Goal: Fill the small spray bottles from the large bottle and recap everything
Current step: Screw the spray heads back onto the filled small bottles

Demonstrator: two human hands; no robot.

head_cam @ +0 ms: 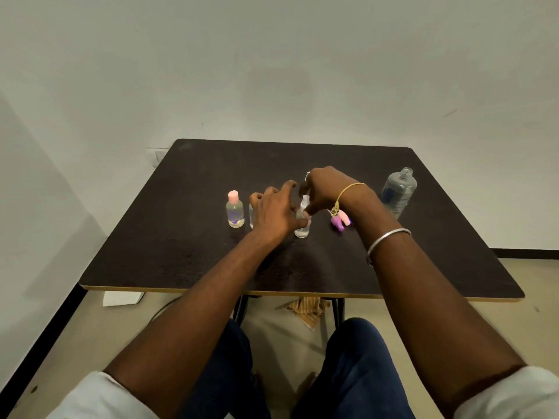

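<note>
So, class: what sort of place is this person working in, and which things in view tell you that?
Probably a plain, sparsely furnished room: bare wall, one dark table, tiled floor.

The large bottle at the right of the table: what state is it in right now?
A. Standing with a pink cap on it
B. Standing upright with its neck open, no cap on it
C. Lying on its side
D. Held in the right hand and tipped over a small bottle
B: the large bottle stands by itself on the table, apart from both hands, with its threaded neck bare.
</note>
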